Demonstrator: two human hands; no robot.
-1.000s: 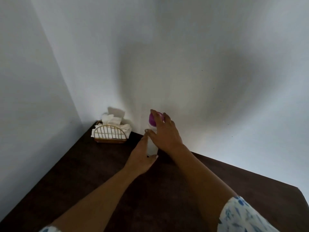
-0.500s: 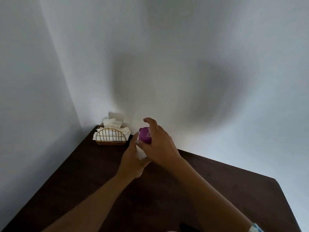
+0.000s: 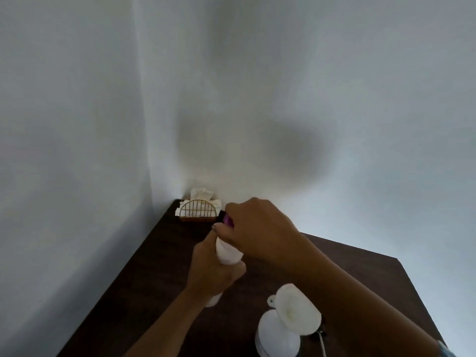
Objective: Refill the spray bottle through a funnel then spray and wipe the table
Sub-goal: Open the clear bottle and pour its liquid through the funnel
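Gripping the white bottle (image 3: 228, 253) round its body, the left hand (image 3: 212, 275) has it mid-table (image 3: 159, 279), and the right hand (image 3: 257, 228) curls over the purple cap (image 3: 228, 220) (fingers wrapped close). Nearer the front, the white funnel (image 3: 296, 311) sits in a second white bottle (image 3: 275, 338); a tissue holder (image 3: 198, 212) stands in the far corner.

We look into a corner of plain white walls (image 3: 322, 81) — dim, with soft grey shadows (image 3: 291, 148) — above a dark brown table (image 3: 154, 269).
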